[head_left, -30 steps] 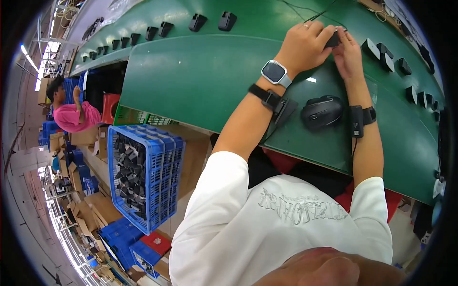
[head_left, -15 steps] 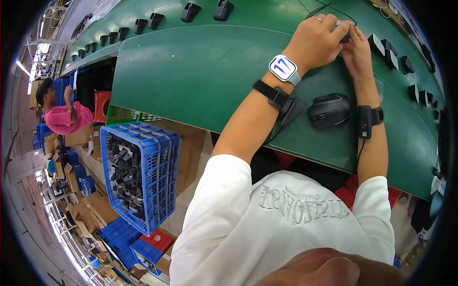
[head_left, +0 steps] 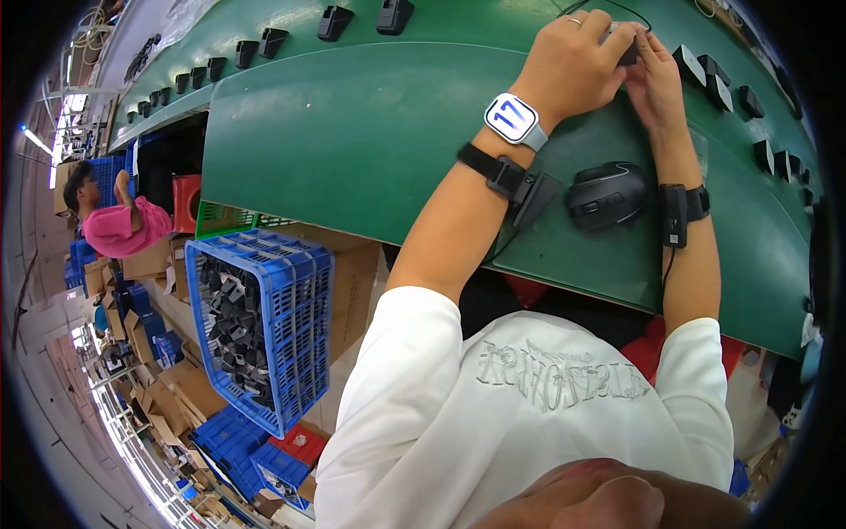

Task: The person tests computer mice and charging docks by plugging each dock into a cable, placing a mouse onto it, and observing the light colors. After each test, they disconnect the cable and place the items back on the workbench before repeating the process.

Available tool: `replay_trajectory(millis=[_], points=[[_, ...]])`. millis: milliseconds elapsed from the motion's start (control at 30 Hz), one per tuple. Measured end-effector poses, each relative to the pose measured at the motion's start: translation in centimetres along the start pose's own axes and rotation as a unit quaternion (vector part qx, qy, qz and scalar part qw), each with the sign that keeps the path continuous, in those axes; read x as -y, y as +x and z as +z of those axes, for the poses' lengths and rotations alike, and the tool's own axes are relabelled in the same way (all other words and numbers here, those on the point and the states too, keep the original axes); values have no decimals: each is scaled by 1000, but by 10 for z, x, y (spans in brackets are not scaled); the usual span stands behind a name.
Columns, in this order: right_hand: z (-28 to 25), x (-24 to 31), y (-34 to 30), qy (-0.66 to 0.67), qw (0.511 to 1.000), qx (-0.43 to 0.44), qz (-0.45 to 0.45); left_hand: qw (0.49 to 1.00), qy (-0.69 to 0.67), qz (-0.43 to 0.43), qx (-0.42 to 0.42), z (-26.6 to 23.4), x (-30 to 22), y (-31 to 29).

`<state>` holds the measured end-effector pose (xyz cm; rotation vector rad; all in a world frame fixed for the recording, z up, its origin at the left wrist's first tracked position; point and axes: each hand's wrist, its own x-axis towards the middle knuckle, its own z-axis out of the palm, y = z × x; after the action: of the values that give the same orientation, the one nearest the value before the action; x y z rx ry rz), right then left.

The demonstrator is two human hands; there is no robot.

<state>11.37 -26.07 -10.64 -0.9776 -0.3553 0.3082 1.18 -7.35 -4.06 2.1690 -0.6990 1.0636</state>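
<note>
Two hands share one small dark block: the left hand has its fingers bent narrowly over it, and the right hand pinches it from the other side; the exact contact is partly hidden. One thin black cord lies just beyond the fingertips. Left of the fingers, at least eight black pieces stand in a row on the green table, the farthest too small to count surely. Just right of the fingers are four more dark pieces, with others farther off. One black mouse sits nearer the body than the fingers. Well apart, down to their left, one blue crate holds a heap of black parts, too many to count.
</note>
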Motion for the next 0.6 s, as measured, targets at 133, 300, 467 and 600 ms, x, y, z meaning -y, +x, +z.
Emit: replay_trajectory(millis=[133, 300, 467, 600], points=[[8, 3, -2, -3, 1000, -1, 1, 1000, -2, -10, 6, -5, -3, 2], [41, 11, -11, -5, 999, -36, -5, 1000, -14, -23, 15, -5, -4, 1], [58, 17, -17, -16, 997, -70, -22, 977, -169, -112, -72, 4, 1, -1], [47, 14, -13, -57, 996, -60, -26, 792, -486, -368, -15, 4, 15, -4]])
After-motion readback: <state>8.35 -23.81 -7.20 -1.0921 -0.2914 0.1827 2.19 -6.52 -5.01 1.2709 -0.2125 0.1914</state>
